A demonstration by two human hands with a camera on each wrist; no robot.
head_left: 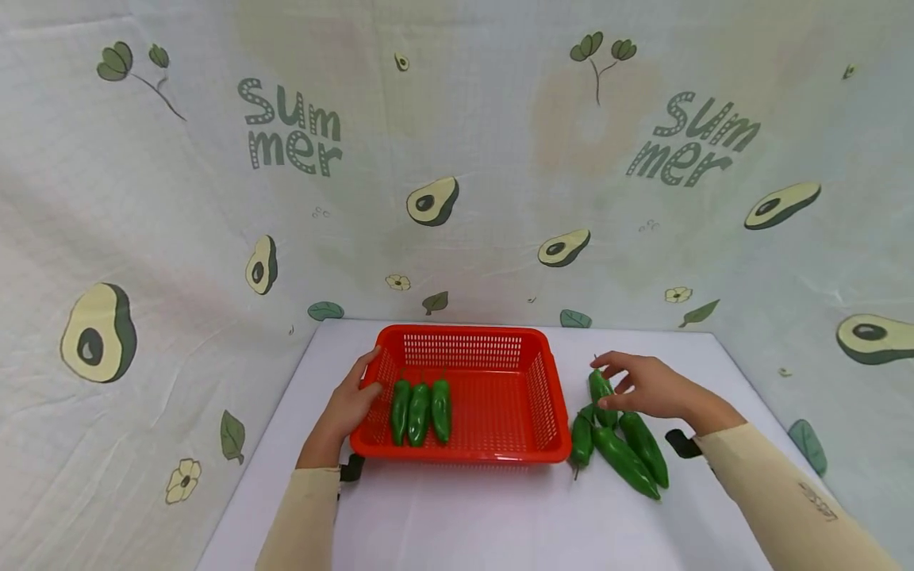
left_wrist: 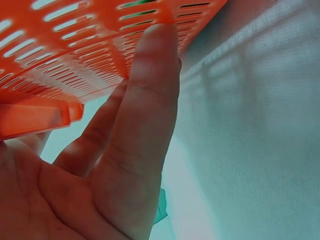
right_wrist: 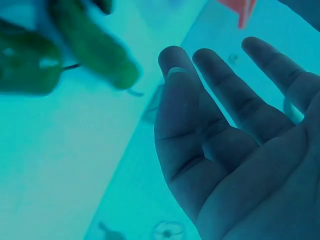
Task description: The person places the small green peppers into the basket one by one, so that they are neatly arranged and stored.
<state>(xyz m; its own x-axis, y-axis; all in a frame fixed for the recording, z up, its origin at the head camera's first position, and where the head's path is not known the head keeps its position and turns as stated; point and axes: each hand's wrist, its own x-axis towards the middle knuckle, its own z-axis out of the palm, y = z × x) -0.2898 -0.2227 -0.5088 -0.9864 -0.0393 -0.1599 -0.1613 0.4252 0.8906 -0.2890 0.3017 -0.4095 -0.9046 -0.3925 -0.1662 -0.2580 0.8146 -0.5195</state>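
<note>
A red plastic basket [head_left: 464,455] with slotted walls stands on the table. Its left rim is held by my left hand [head_left: 351,404], with the thumb over the inner side and fingers outside; the left wrist view shows the thumb [left_wrist: 150,90] against the slotted plastic. Three green peppers [head_left: 419,416] lie side by side in the basket's left part. Several more green peppers [head_left: 628,462] are grouped on the table right of the basket. Over the farthest of them hovers my right hand [head_left: 646,386], fingers loosely bent; in the right wrist view nothing is between the fingers.
The white table [head_left: 457,523] is bounded by a printed cloth [head_left: 485,262] with avocados and lettering, hanging at the back and both sides. A black strap piece [head_left: 683,444] shows by the right wrist, another [head_left: 351,468] by the left.
</note>
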